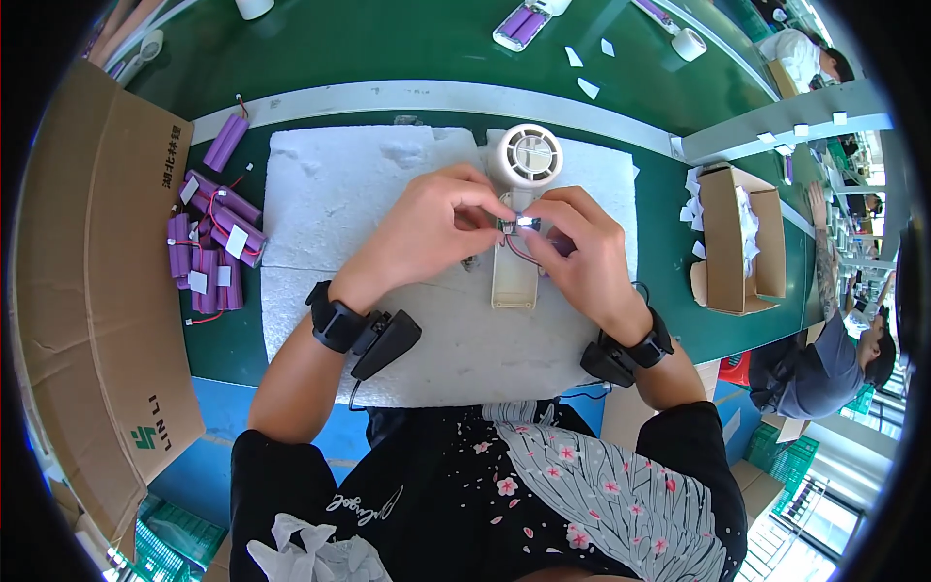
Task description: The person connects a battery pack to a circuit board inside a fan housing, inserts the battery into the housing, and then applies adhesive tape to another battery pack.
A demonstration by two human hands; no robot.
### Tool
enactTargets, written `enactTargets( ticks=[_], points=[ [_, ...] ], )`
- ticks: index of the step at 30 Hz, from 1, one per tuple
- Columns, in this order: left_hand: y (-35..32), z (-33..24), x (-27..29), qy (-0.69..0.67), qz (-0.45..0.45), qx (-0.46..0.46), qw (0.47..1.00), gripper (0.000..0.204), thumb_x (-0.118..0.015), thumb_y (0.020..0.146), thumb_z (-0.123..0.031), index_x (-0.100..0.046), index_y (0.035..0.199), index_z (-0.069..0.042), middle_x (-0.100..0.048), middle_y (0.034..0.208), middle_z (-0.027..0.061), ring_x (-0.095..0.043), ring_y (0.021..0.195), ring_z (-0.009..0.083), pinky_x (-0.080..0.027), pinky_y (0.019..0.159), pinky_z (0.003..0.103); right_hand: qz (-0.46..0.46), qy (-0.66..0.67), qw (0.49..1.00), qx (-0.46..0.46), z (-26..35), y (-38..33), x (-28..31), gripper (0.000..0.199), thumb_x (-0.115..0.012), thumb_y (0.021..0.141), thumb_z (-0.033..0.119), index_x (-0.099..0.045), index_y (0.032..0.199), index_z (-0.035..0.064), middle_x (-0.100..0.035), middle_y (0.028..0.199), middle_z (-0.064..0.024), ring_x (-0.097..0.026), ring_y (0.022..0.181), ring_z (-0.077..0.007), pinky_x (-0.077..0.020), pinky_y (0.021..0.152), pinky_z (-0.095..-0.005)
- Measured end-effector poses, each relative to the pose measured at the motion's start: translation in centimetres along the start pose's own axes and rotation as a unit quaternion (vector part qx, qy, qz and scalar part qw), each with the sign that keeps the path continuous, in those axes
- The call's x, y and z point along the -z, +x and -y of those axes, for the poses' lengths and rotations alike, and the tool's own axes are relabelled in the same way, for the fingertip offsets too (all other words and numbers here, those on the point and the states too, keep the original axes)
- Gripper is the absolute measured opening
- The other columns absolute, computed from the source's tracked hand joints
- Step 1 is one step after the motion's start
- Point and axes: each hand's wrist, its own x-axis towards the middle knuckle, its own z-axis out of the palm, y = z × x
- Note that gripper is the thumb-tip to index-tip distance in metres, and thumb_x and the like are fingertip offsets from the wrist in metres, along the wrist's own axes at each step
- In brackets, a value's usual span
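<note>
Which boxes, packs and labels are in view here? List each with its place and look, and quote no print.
Large cardboard carton: left edge, brown, flap bearing dark and green print.
Small cardboard box: right of the foam mat, open, brown, white padding inside.
Purple battery packs: left of the mat, cylinders with red wires and white paper labels.
Battery tray: top centre, white, holding purple cells.

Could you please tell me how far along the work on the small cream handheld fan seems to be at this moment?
Done: the cream fan lies on the white foam pad, handle casing open. In hand: left hand and right hand pinch a small circuit board with red wires over the handle. Left: casing not closed; purple battery packs wait beside the pad.
</note>
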Motion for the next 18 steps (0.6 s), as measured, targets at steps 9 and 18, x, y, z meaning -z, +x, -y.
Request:
enactTargets(
  ticks=[9,18],
  points=[
    [0.1,-0.6,0.0,-0.030,0.052,0.108,0.992,0.028,-0.061,0.078,0.004,-0.059,0.106,-0.002,-0.061,0.089,0.0022,-0.059,0.076,0.0090,-0.048,0.066,0.023,0.006,-0.034,0.999,0.023,-0.5,-0.2,0.3,0.018,-0.070,0.072,0.000,-0.065,0.090,0.0017,-0.061,0.088,-0.0083,-0.061,0.061,-0.0149,-0.0495,0.053,-0.0239],
    [0.1,-0.6,-0.2,-0.021,0.043,0.108,0.993,0.029,-0.057,0.080,0.003,-0.056,0.109,-0.002,-0.061,0.091,0.0030,-0.059,0.074,0.0086,-0.047,0.066,0.023,-0.011,-0.064,0.997,0.041,-0.5,-0.2,0.1,0.020,-0.071,0.072,0.001,-0.066,0.091,0.0014,-0.062,0.087,-0.0091,-0.062,0.062,-0.0173,-0.0501,0.054,-0.0248]
  ],
)
